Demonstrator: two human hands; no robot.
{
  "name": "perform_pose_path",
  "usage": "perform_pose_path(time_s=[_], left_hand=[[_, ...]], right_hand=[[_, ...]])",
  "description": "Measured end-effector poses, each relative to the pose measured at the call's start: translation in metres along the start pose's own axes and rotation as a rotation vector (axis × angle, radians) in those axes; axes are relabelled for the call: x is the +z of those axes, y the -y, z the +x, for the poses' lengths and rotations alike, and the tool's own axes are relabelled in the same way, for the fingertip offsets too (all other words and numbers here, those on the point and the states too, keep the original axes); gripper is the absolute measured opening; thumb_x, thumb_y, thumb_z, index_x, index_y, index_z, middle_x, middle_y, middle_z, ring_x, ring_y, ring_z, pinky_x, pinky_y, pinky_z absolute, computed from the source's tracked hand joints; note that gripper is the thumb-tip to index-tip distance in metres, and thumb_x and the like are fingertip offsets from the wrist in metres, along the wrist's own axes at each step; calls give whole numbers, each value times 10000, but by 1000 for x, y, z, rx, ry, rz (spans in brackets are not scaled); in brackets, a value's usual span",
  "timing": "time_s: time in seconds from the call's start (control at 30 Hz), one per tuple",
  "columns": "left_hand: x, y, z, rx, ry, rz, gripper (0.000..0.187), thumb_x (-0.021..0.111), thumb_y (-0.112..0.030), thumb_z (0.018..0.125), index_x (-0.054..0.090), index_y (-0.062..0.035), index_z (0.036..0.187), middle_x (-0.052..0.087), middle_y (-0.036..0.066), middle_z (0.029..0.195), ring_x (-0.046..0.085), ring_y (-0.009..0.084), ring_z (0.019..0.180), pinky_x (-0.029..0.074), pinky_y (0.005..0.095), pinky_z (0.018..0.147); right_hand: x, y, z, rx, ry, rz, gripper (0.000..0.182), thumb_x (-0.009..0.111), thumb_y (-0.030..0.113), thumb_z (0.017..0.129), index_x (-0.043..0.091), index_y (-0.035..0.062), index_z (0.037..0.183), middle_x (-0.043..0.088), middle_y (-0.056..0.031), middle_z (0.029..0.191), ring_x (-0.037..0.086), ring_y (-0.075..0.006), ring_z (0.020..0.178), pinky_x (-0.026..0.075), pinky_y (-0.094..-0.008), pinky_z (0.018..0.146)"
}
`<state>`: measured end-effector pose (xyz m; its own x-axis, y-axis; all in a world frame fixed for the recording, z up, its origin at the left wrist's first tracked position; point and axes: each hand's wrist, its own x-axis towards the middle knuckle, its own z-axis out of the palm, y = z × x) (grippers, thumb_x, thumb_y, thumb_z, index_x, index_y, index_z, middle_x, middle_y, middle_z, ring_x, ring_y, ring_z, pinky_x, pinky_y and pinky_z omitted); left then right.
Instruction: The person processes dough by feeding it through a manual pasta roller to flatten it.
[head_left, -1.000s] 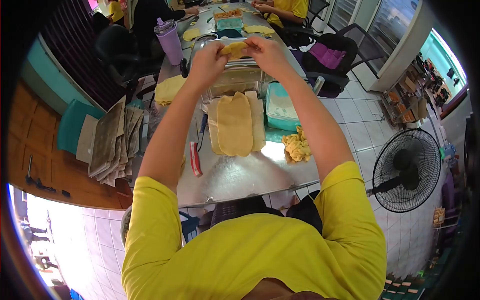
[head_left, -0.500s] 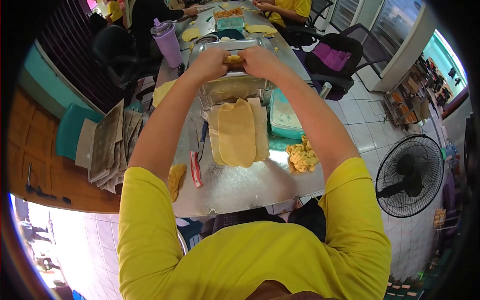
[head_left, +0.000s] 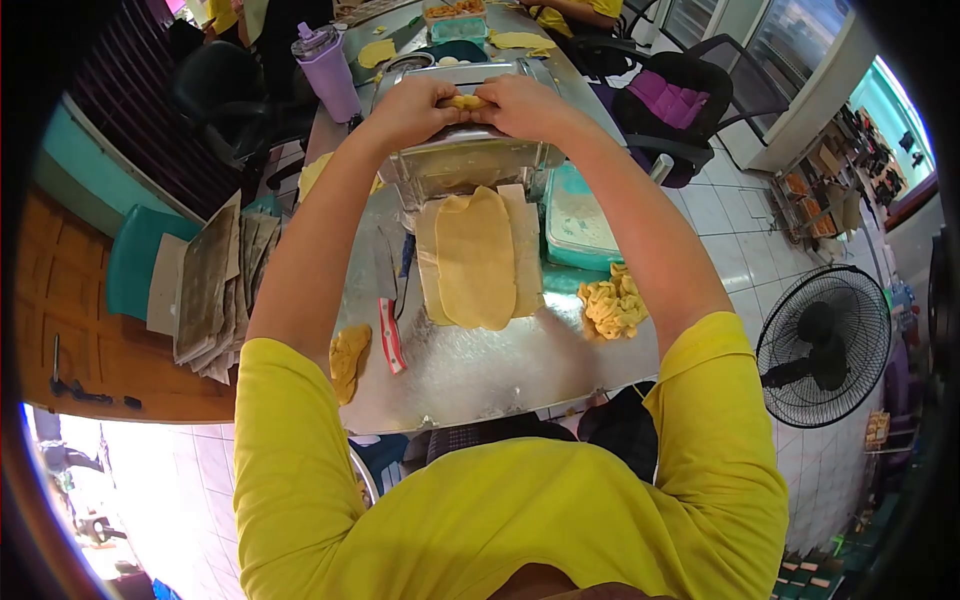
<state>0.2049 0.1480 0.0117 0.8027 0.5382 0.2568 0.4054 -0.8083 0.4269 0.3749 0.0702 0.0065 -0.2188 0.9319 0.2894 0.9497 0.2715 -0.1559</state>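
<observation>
Both my hands meet over the top of a metal dough sheeter [head_left: 465, 165], pinching a small piece of yellow dough [head_left: 466, 102] between them. My left hand [head_left: 415, 108] is closed on the dough's left end, my right hand [head_left: 520, 105] on its right end. Below the machine, a long flat sheet of dough [head_left: 475, 260] lies on a pale board [head_left: 428, 270]. A red-and-white handled knife [head_left: 390, 335] rests left of the board. Farther left is a dough scrap [head_left: 349, 362]; a crumpled dough heap [head_left: 612, 305] sits to the right.
A teal-based lidded tub [head_left: 580, 225] stands right of the board. A purple tumbler [head_left: 328, 80] is at the table's left edge. Stacked boards [head_left: 215, 290] lean at left, and a black fan [head_left: 825, 345] stands at right. Other people sit at the far end.
My hands have shifted slightly, still holding the dough over the machine, and the dough piece looks more bunched between my fingers. The view has tilted a little; the dough sheet stays on its board.
</observation>
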Motion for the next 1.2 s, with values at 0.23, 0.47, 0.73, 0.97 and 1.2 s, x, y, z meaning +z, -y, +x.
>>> perform_pose_path(time_s=[0.23,0.47,0.73,0.97,1.2], left_hand=[[12,2,1,197,-134,228,148,610,-87,721,590,6,834,573,186,719,557,339,674,420,398,602],[13,-1,-8,128,-164,-320,270,596,-49,791,542,-40,1056,639,129,870,611,208,803,458,320,714],[13,3,-2,100,-92,-22,280,612,-65,806,528,-31,1071,649,118,913,617,170,837,465,294,743],[7,0,-10,104,-155,-47,180,641,-102,763,622,-25,924,644,144,850,619,270,766,473,327,684],[10,0,-4,108,-146,255,161,593,-88,744,622,-13,883,619,165,821,599,336,765,456,401,667]], right_hand=[[1,5,9,56,74,-91,266,484,165,783,646,98,984,631,-138,982,590,-301,939,468,-410,806],[-3,0,3,74,94,16,281,535,215,763,646,83,985,644,-149,931,609,-301,893,467,-401,798],[4,2,5,114,64,-10,280,559,304,798,652,120,986,646,-143,923,607,-320,873,473,-422,783],[3,5,-3,74,-66,26,215,534,234,808,650,128,953,648,-132,900,607,-321,870,478,-436,763],[6,9,-4,93,-118,-19,186,550,237,808,617,71,858,640,-124,854,594,-329,837,460,-433,706]])
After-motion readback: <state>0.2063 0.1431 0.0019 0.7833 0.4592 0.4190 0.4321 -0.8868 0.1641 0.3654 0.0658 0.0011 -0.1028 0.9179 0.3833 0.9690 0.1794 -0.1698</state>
